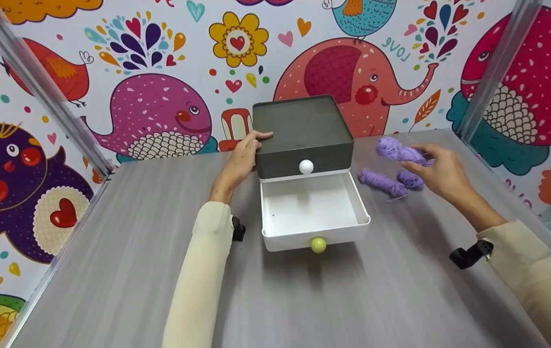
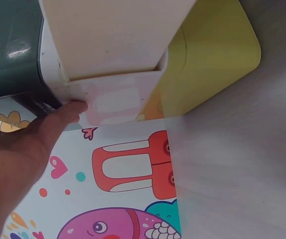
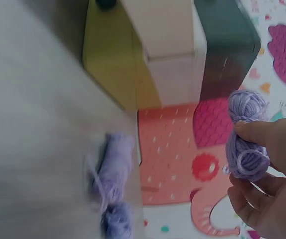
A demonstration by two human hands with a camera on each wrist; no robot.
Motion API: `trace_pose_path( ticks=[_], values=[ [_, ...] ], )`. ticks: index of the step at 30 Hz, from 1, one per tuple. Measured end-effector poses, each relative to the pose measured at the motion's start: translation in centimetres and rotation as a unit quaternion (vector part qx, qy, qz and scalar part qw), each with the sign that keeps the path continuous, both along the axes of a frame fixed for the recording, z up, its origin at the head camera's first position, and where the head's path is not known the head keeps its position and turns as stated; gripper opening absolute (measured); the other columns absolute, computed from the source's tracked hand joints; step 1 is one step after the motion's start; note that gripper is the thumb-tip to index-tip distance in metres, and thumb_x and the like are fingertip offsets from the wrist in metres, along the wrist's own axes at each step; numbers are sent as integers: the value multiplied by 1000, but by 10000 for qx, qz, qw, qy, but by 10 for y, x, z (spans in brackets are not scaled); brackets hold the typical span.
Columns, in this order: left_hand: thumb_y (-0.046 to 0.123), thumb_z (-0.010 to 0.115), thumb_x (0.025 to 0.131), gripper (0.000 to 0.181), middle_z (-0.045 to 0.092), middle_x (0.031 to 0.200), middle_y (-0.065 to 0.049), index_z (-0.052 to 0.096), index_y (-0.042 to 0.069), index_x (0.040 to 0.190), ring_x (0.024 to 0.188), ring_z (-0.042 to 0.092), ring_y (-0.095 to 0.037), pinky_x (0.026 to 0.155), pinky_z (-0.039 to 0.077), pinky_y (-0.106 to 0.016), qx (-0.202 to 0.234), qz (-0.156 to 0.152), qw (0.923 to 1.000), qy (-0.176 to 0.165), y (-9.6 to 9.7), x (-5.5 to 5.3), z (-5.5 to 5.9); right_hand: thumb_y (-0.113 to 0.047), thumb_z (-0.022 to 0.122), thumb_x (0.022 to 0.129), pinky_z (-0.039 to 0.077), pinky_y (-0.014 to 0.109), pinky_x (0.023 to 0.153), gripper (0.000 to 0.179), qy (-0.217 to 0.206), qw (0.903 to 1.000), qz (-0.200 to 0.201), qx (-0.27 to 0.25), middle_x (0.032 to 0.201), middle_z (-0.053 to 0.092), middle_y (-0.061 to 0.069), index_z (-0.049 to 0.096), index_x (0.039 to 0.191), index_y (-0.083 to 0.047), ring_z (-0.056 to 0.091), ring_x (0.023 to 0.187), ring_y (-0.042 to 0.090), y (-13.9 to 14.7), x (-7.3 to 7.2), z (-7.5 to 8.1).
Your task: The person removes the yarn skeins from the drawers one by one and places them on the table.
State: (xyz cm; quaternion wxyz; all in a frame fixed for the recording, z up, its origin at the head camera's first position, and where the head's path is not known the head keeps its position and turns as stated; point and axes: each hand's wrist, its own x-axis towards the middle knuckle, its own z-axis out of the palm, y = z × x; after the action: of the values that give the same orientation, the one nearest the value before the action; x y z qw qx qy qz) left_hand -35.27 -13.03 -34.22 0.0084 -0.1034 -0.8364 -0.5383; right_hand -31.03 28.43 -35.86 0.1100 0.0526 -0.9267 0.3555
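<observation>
A small drawer box [image 1: 304, 123] with a dark green top tier stands at the back of the table. Its white drawer [image 1: 311, 203] is pulled out, with nothing visible inside but a tiny dark speck. My left hand [image 1: 244, 157] grips the box's upper left edge, fingers over the top and thumb [image 2: 73, 110] against the side. In my right hand [image 1: 442, 169] is a purple yarn skein [image 3: 248, 137], pinched between thumb and fingers above the table. Below it lie two more purple skeins, a long one [image 1: 383, 182] and a partly hidden one [image 1: 410, 179].
A yellow-green lower tier [image 2: 212, 55] shows beneath the white drawer in the wrist views. The grey table [image 1: 159, 251] meets a cartoon-printed wall [image 1: 246, 96] behind the box. Metal posts [image 1: 48, 92] stand at the corners.
</observation>
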Motion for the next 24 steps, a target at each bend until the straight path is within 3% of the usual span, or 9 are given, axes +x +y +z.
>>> trace_pose_path(
  ticks=[5, 10, 18, 21, 24],
  values=[
    [27, 27, 105, 44, 42, 154, -7, 57, 26, 137, 126, 47, -25, 103, 44, -45, 63, -5, 10000, -29, 2, 1, 1, -46, 63, 95, 43, 24, 74, 62, -428, 9984, -352, -66, 129, 58, 23, 54, 141, -5, 50, 106, 33, 22, -8, -9],
    [27, 27, 106, 44, 44, 151, -8, 57, 26, 138, 121, 51, -27, 101, 47, -45, 113, -23, 9999, -63, 2, 2, 2, -58, 57, 94, 44, 38, 85, 76, -846, 9935, -739, -193, 132, 54, 25, 50, 144, -2, 46, 111, 36, 42, -13, -15],
    [26, 27, 105, 44, 47, 147, -8, 57, 25, 137, 118, 51, -25, 97, 46, -41, 64, -56, 10000, 33, 6, -2, 1, -61, 51, 95, 44, 46, 89, 85, -1206, 9864, -1117, -66, 138, 49, 32, 44, 145, 6, 43, 115, 41, 76, -17, -24],
    [25, 27, 105, 44, 48, 146, -8, 57, 24, 138, 116, 51, -24, 97, 46, -40, 51, -116, 9999, 74, 8, -3, 2, -61, 49, 96, 45, 55, 98, 86, -1430, 9826, -1170, -203, 146, 42, 35, 38, 148, 8, 41, 122, 45, 90, -18, -26],
    [25, 27, 105, 44, 49, 144, -9, 57, 24, 138, 115, 52, -24, 97, 46, -39, 41, -148, 9999, 59, 8, -4, 2, -59, 47, 97, 35, 63, 112, 88, -1727, 9755, -1292, -437, 154, 31, 35, 30, 152, 7, 35, 133, 50, 102, -18, -28]
  ],
)
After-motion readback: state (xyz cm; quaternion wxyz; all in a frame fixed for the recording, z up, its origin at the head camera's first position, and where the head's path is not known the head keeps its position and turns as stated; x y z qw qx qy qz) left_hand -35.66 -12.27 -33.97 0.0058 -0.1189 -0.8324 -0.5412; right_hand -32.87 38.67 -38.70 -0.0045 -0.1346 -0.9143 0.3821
